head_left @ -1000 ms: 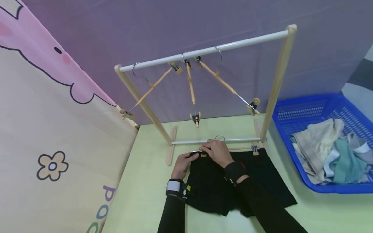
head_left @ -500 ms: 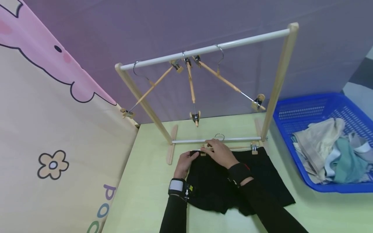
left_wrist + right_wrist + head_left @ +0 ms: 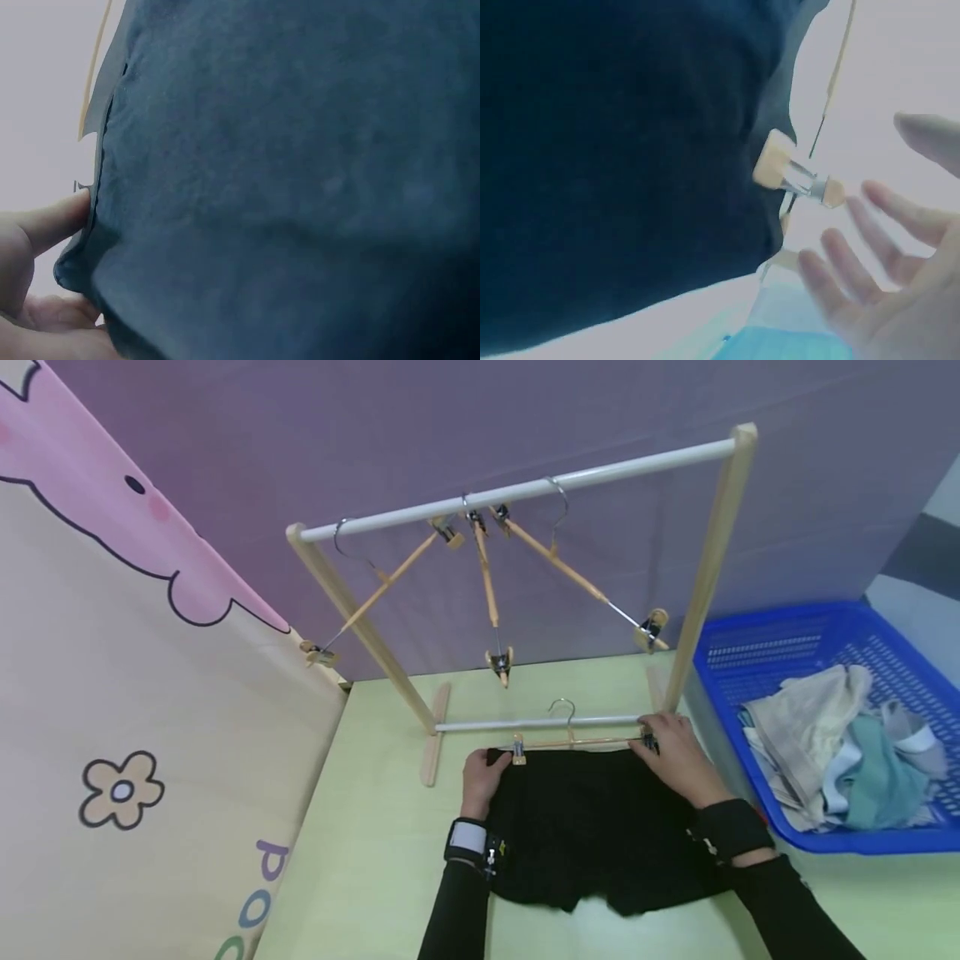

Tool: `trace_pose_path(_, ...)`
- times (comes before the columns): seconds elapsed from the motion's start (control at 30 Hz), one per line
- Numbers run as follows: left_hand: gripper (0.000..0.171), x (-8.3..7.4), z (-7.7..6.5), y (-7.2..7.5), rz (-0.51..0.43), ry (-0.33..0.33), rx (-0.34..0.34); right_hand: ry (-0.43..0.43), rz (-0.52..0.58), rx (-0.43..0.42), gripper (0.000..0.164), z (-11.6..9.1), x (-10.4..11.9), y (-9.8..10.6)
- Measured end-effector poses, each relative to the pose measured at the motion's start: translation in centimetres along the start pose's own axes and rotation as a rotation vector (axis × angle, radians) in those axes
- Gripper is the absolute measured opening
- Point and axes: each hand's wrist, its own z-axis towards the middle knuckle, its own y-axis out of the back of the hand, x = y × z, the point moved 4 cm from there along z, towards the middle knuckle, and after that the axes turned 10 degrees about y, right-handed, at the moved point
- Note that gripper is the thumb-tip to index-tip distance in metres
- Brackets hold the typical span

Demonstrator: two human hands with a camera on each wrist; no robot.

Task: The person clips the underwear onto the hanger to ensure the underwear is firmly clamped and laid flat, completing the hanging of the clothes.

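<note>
Black shorts point(image 3: 585, 827) lie spread below a clip hanger point(image 3: 600, 742), waistband toward the rack. The left clip point(image 3: 518, 752) sits on the waistband. My left hand point(image 3: 480, 783) pinches the waistband's left corner, thumb point(image 3: 64, 221) on top and fingers curled below in the left wrist view. At the other end, my right hand point(image 3: 686, 764) is around the right clip point(image 3: 802, 176), which bites the waistband. In the right wrist view its fingers are spread, with the thumb apart and the fingertips right by the clip's handle end.
A wooden rack point(image 3: 712, 568) with a white top rail point(image 3: 600, 474) stands behind, several clip hangers hooked on it. Its lower bar point(image 3: 495, 724) runs just past the shorts' hanger. To the right, a blue basket point(image 3: 750, 643) holds crumpled clothes point(image 3: 817, 727). A printed wall point(image 3: 187, 693) borders the left.
My right hand has left the left clip and moved right to the right clip. My left hand stays at the waistband's left corner.
</note>
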Motion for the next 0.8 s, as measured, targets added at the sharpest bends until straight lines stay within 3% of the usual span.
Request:
trace_pose_path(0.2, 0.031, -0.1, -0.2, -0.1, 0.044, 0.013, -0.041, -0.1, -0.037, 0.063, 0.059, -1.0, -1.8, -0.6)
trace_pose_path(0.37, 0.035, -1.2, -0.1, 1.0, 0.194, -0.023, -0.108, -0.09, -0.103, 0.071, 0.053, -1.0, -3.1, -1.7)
trace_pose_path(0.43, 0.037, -1.8, 0.2, 2.2, 0.216, -0.042, -0.163, -0.096, -0.075, 0.069, 0.049, -0.9, -3.5, -1.9)
trace_pose_path(0.53, 0.042, -2.9, 0.9, 4.4, 0.191, -0.052, -0.299, -0.117, -0.041, 0.083, 0.048, -0.8, -3.7, -1.9)
trace_pose_path(0.67, 0.055, -4.9, 2.2, 7.4, 0.091, -0.074, -0.5, -0.139, -0.034, 0.09, 0.047, -0.9, -3.9, -1.7)
trace_pose_path(0.8, 0.067, -7.1, 3.6, 9.9, -0.016, -0.129, -0.597, -0.125, -0.037, 0.094, 0.044, -0.7, -3.9, -1.8)
